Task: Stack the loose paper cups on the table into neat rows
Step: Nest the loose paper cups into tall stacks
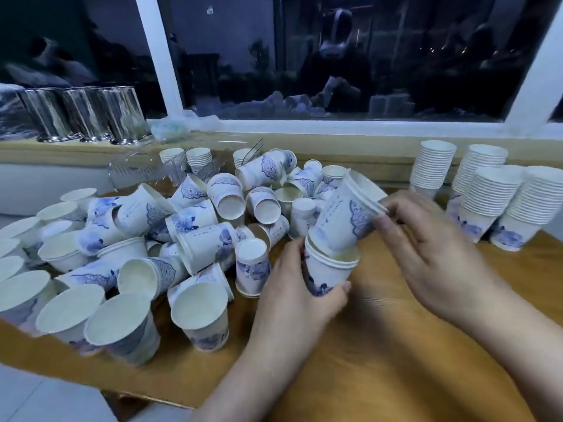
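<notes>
Paper cups nest askew just right of the loose pile [170, 239] — left hand [292, 287] clamped on the lower stack [330, 274], right hand [426, 248] pinching the tilted cups [347, 214] — forced crooked, rims could crumple or jam.

Wooden table [380, 345] bears loose cups [195, 226] left; stacked cups [487, 193] right.
</notes>
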Action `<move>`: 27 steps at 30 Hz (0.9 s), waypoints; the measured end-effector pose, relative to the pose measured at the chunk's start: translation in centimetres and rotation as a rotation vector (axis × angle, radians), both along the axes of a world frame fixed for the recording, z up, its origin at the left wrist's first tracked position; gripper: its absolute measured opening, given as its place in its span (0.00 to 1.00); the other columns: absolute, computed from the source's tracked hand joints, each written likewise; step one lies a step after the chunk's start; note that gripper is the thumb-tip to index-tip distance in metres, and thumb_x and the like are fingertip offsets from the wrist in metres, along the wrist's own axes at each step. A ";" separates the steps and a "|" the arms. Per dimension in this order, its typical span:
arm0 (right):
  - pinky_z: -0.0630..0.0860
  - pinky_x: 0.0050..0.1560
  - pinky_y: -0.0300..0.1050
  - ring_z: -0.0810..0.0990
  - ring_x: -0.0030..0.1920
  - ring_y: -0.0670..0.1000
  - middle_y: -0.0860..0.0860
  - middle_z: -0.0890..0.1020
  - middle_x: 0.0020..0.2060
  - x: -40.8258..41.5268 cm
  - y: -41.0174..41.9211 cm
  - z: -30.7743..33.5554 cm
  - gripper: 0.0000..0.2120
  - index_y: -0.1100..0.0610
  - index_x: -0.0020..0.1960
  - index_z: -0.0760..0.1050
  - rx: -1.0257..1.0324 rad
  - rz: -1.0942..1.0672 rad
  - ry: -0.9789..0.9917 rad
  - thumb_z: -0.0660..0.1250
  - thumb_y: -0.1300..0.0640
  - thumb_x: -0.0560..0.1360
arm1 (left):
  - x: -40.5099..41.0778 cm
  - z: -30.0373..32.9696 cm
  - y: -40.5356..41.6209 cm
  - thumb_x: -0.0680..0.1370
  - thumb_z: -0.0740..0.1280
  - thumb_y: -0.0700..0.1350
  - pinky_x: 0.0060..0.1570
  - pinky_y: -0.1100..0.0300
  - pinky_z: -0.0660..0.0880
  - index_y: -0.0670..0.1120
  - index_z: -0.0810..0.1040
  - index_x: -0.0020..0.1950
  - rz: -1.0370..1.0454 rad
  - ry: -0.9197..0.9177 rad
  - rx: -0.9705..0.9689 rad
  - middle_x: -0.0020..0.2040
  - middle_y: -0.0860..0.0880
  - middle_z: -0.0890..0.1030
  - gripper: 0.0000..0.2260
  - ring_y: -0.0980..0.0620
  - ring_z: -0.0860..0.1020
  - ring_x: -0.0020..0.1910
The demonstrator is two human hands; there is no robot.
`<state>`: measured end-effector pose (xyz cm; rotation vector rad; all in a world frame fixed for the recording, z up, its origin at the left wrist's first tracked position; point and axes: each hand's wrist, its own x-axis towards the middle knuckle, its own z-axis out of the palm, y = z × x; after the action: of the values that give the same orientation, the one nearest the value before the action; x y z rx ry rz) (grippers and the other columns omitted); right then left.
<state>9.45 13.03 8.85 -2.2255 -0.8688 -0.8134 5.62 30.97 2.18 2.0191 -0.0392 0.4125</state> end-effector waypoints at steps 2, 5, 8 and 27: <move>0.71 0.51 0.48 0.73 0.46 0.52 0.41 0.73 0.43 -0.2 0.3 -0.8 0.14 0.54 0.47 0.74 -0.145 0.037 0.047 0.54 0.49 0.82 | 0.1 -0.7 0.1 0.67 0.75 0.54 0.59 0.52 0.77 0.59 0.71 0.65 -0.010 0.004 -0.042 0.58 0.61 0.81 0.28 0.61 0.79 0.58; 0.72 0.50 0.54 0.72 0.48 0.50 0.40 0.74 0.45 -0.3 0.8 -1.2 0.17 0.52 0.50 0.75 -0.318 0.060 0.142 0.51 0.46 0.82 | 0.2 -1.4 0.6 0.68 0.76 0.52 0.58 0.52 0.77 0.58 0.70 0.64 -0.043 0.011 -0.045 0.57 0.60 0.81 0.27 0.60 0.79 0.57; 0.72 0.58 0.53 0.74 0.57 0.44 0.35 0.75 0.54 0.0 1.7 -1.2 0.20 0.44 0.63 0.74 -0.391 0.109 0.270 0.49 0.40 0.81 | 0.3 -1.6 1.1 0.70 0.77 0.52 0.58 0.58 0.76 0.58 0.70 0.65 -0.068 0.002 -0.078 0.58 0.60 0.81 0.27 0.63 0.78 0.57; 0.73 0.47 0.48 0.76 0.53 0.52 0.49 0.80 0.57 4.3 15.0 1.4 0.23 0.49 0.61 0.74 -0.861 -0.094 0.436 0.69 0.37 0.72 | 1.7 -5.3 2.8 0.71 0.77 0.48 0.61 0.57 0.74 0.53 0.71 0.66 -0.022 0.135 -0.155 0.62 0.54 0.80 0.26 0.55 0.77 0.63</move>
<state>13.72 28.01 10.21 -3.0251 -1.0058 0.0840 7.35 33.74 -3.09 1.8868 0.0531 0.2565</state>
